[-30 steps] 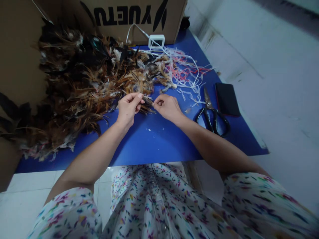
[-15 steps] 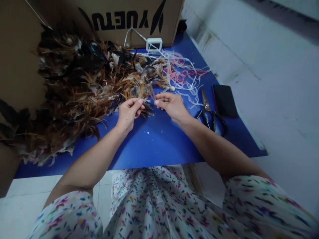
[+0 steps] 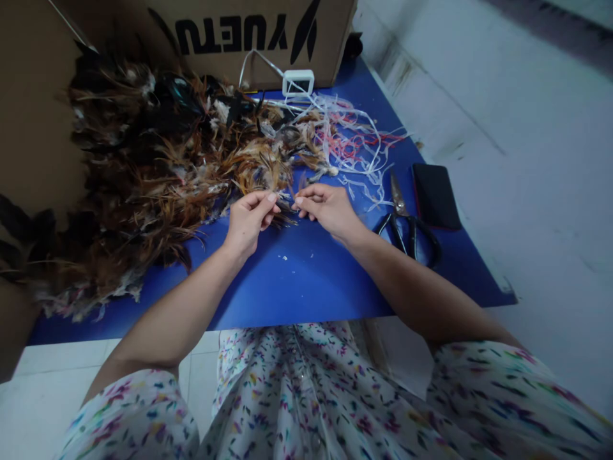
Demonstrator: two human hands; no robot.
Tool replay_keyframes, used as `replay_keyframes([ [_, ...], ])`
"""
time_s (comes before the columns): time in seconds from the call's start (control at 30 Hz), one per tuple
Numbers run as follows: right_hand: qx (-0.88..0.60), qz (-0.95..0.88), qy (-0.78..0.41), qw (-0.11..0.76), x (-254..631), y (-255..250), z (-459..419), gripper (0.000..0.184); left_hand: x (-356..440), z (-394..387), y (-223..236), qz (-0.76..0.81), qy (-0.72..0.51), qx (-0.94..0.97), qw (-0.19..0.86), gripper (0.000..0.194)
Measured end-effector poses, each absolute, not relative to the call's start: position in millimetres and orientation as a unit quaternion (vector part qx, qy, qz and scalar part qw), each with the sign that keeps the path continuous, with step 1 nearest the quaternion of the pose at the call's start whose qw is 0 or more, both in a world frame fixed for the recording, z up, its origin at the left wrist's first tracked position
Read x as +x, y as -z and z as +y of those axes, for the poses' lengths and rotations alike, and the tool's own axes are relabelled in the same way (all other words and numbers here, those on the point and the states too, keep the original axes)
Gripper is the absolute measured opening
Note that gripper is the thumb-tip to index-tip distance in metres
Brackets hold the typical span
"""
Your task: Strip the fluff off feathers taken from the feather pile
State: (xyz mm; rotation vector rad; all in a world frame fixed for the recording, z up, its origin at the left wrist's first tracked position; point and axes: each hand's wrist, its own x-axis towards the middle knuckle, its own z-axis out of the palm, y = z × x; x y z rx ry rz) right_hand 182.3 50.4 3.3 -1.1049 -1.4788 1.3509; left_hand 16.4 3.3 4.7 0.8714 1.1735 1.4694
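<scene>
My left hand (image 3: 249, 217) pinches a small bunch of feathers (image 3: 269, 180) by the quill ends, with the brown tips pointing away from me. Just to its right, my right hand (image 3: 325, 207) is closed, thumb against fingertips, on a thin brownish feather (image 3: 302, 181). A narrow gap lies between the two hands. Beyond and to the left spreads a large pile of brown and black feathers (image 3: 163, 166). Several dark quill ends (image 3: 285, 221) lie on the blue tabletop (image 3: 297, 281) under my hands.
Black-handled scissors (image 3: 407, 223) and a dark flat phone-like object (image 3: 435, 195) lie at the right. White and red plastic strips (image 3: 354, 137) are tangled behind. A small white-framed device (image 3: 297, 83) stands before a cardboard box (image 3: 258, 67). A wall (image 3: 536, 191) bounds the right side.
My right hand has shifted slightly left and down, towards my left hand, and its feather is tilted differently. My left hand keeps its pinch. The view has moved slightly.
</scene>
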Motion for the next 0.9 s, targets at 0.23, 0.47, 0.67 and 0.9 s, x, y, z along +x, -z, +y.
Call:
replay_keyframes([
  [0.23,-0.429,-0.604,-0.523,0.421,182.4,-9.4,45.8,0.011,16.5,2.0,-5.1,0.483,-0.599,0.357,0.530,0.029],
  [0.47,-0.425,-0.585,-0.548,0.420,182.1,-3.8,48.7,0.015,16.0,0.2,-4.3,0.472,-0.586,0.373,0.543,0.034],
  [0.67,-0.417,-0.591,-0.559,0.405,181.5,-0.6,46.1,0.018,20.3,-4.7,-3.1,0.474,-0.579,0.408,0.523,0.032],
  [0.9,-0.391,-0.605,-0.579,0.381,180.3,-2.2,39.2,0.022,18.9,-4.7,-1.6,0.485,-0.554,0.399,0.547,0.034],
])
